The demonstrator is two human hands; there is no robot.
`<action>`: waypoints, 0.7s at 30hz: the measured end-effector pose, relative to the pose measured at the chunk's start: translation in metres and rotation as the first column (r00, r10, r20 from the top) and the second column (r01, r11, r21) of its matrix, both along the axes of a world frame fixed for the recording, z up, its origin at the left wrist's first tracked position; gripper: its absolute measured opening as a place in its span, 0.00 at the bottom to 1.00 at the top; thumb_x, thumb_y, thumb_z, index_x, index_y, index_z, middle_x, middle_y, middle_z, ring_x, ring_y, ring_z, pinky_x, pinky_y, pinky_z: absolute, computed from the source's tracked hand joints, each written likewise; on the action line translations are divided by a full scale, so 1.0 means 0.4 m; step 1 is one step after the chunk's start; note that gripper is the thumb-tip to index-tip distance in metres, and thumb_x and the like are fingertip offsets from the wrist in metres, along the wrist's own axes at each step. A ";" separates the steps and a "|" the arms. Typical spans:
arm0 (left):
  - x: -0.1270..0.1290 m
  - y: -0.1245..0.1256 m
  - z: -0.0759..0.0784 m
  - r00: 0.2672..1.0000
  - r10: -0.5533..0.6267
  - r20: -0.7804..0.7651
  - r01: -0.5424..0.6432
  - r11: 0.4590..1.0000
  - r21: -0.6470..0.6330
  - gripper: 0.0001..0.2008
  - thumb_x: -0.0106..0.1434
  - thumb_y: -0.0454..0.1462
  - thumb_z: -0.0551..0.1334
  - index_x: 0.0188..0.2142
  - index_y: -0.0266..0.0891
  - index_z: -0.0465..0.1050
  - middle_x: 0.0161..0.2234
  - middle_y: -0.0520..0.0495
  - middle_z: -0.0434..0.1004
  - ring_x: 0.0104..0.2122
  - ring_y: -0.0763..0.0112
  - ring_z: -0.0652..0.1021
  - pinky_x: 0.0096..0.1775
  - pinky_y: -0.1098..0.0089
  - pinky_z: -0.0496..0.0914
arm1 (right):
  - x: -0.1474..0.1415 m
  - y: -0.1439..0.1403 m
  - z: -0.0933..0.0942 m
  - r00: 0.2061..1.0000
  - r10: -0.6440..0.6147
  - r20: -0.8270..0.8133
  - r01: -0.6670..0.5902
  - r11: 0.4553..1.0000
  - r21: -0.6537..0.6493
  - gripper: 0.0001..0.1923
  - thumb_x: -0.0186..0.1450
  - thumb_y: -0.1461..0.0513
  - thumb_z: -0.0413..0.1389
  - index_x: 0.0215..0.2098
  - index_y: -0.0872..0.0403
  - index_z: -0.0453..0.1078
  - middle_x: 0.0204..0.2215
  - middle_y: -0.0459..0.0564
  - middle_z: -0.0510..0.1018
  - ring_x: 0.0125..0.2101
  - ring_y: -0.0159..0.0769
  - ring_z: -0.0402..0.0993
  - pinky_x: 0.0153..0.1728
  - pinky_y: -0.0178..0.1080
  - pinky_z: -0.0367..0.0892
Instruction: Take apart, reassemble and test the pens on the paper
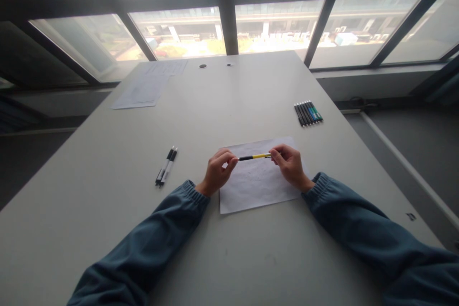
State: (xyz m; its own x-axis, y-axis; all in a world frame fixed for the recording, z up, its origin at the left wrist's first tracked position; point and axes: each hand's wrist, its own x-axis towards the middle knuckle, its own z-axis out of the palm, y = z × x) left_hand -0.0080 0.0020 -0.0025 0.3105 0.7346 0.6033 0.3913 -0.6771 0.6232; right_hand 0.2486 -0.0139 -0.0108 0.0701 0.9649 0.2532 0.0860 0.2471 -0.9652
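A yellow and black pen (pixel 255 156) is held level between both hands, just above a white sheet of paper (pixel 256 184) on the grey table (pixel 107 210). My left hand (pixel 218 171) pinches the pen's black end. My right hand (pixel 289 165) grips its yellow end. Both wrists rest near the sheet's edges, in teal sleeves.
Two black and white pens (pixel 166 166) lie side by side to the left of the sheet. A row of several pens (pixel 308 113) lies at the right, near the table edge. More papers (pixel 145 87) sit at the far left corner. Large windows stand beyond the table.
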 end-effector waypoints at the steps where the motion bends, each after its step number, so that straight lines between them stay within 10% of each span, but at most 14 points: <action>1: -0.001 0.000 -0.001 1.000 -0.008 0.000 0.008 1.000 -0.003 0.14 0.71 0.40 0.59 0.29 0.38 0.71 0.28 0.49 0.72 0.29 0.71 0.72 0.34 0.69 0.67 | 0.000 -0.001 0.000 1.000 0.002 0.002 -0.002 1.000 0.000 0.14 0.66 0.52 0.61 0.33 0.55 0.74 0.22 0.45 0.74 0.22 0.30 0.68 0.24 0.34 0.64; 21: -0.008 0.007 -0.020 1.000 0.002 -0.022 -0.003 0.997 -0.071 0.24 0.76 0.44 0.47 0.28 0.38 0.72 0.25 0.48 0.70 0.28 0.70 0.72 0.35 0.68 0.66 | 0.000 0.001 -0.001 1.000 -0.011 0.026 0.011 1.000 0.011 0.16 0.66 0.50 0.60 0.33 0.55 0.74 0.22 0.45 0.74 0.22 0.30 0.68 0.24 0.34 0.64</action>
